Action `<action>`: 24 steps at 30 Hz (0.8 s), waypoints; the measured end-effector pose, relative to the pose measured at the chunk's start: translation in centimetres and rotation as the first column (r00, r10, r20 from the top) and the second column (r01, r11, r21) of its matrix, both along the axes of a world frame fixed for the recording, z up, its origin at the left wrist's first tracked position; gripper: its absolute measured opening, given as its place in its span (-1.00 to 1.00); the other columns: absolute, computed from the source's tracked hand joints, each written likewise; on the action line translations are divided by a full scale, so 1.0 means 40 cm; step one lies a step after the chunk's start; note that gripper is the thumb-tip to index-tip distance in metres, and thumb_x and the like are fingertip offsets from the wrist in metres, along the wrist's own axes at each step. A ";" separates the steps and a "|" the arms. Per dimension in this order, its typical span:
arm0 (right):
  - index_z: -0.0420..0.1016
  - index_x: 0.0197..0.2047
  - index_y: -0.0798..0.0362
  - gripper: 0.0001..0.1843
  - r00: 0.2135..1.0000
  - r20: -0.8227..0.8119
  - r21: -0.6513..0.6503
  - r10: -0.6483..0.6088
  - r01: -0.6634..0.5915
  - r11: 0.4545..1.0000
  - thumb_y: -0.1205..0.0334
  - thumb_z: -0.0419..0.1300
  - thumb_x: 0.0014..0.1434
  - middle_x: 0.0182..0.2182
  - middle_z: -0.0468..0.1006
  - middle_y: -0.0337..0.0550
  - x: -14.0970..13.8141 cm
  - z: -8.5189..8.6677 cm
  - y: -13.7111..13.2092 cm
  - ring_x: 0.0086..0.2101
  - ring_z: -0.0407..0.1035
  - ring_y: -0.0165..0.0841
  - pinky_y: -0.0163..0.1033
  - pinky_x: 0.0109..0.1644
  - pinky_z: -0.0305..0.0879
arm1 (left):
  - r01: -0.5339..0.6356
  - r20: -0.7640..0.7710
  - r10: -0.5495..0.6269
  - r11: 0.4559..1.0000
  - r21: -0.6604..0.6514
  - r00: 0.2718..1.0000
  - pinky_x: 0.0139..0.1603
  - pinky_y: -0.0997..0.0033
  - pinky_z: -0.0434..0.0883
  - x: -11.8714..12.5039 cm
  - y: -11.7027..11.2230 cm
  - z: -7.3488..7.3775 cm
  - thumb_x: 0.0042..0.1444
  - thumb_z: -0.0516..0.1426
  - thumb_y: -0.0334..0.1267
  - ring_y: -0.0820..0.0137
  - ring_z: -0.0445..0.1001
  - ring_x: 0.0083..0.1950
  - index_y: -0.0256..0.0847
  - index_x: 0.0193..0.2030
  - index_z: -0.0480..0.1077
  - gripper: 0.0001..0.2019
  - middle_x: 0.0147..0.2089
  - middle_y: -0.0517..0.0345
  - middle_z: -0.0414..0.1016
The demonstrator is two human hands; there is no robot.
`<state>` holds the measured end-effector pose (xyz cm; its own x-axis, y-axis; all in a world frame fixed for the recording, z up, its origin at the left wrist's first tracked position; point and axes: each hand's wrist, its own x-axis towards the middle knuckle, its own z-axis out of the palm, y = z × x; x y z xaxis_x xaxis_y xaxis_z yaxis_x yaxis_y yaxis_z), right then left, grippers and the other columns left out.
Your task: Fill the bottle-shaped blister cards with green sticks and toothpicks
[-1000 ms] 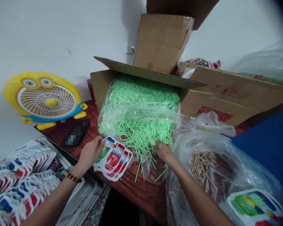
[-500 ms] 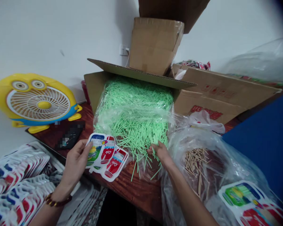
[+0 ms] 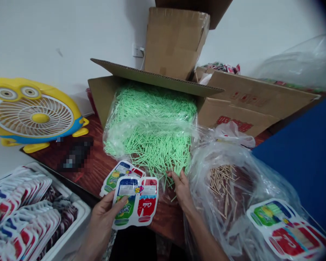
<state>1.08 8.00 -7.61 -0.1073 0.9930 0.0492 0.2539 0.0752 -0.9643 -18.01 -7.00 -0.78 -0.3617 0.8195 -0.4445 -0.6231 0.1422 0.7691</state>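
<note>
My left hand (image 3: pixel 101 217) holds up a printed twin pouch (image 3: pixel 136 204) with a green Sprite bottle and a red Cola bottle, thumb on its front. More such pouches (image 3: pixel 119 175) lie on the table edge just behind it. My right hand (image 3: pixel 180 186) reaches into the spill of green plastic sticks (image 3: pixel 152 134), fingers pinched among them; what they grip is hidden. The sticks pour out of a clear bag inside an open cardboard box (image 3: pixel 103 94).
A yellow cartoon desk fan (image 3: pixel 34 116) and a dark phone (image 3: pixel 74 157) sit at left on the wooden table (image 3: pixel 97 166). A white tray (image 3: pixel 78 214) of pouches is lower left. A clear bag with wooden sticks (image 3: pixel 222 185) and more pouches (image 3: pixel 282 228) lie right. Stacked boxes (image 3: pixel 174 40) stand behind.
My left hand lifted one twin pouch off the pile toward me and turned it face up. My right hand stayed at the green sticks, shifting slightly nearer.
</note>
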 end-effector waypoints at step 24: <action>0.51 -0.33 0.02 -0.63 0.993 0.114 -0.012 0.045 -0.044 0.999 -0.04 0.03 0.21 -0.39 0.56 -0.18 0.018 0.051 -0.023 -0.24 0.38 -0.25 -0.21 -0.09 0.23 | 0.306 -0.084 -0.306 0.952 -0.022 0.948 -0.40 0.37 0.50 0.068 -0.025 -0.020 -0.15 0.36 -0.14 0.28 0.56 -0.45 -0.21 -0.36 0.49 -0.74 -0.44 0.16 0.61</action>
<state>1.79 7.07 -5.58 -0.1554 0.9875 0.0252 0.3587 0.0801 -0.9300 -15.28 -8.00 -1.57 -0.1310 0.8929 -0.4307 -0.4809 0.3227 0.8152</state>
